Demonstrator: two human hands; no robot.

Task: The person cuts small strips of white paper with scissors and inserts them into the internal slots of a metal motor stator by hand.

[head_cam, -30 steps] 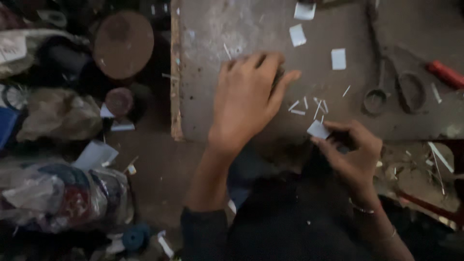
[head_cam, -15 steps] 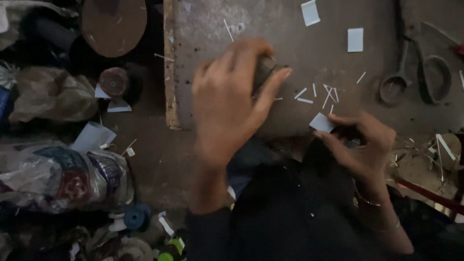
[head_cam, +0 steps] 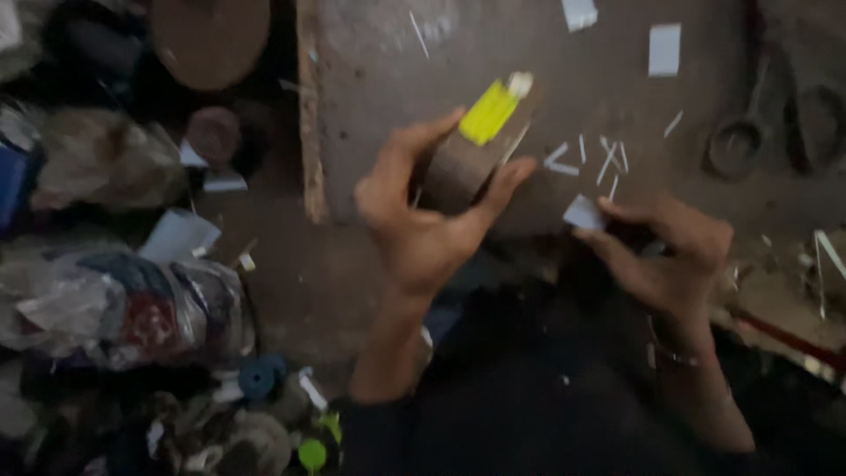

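Leftmost, a heap of clear plastic bags point(head_cam: 132, 308) stuffed with scraps lies on the floor, with a round brown disc point(head_cam: 210, 40) above it and a small blue spool point(head_cam: 257, 377) below, all pushed aside off the work surface. Next comes the grey board point(head_cam: 370, 79), its worn wooden edge running down beside the left hand point(head_cam: 423, 229). That hand is clamped on a flat brown block with a yellow end point(head_cam: 480, 141), thumb on one long side and fingers on the other, so the yellow tip points up and away over the board, seemingly kept clear of the palm. Just right of it, thin white slivers point(head_cam: 595, 159) lie scattered on the board, probably trimmings. The right hand point(head_cam: 670, 256) pinches a small white paper piece point(head_cam: 583, 213) between thumb and fingertips, holding it near the block's lower end, close to the body. Farther up sit two larger white squares point(head_cam: 664, 49), and dark scissors point(head_cam: 749, 132) rest at the far right, within reach.
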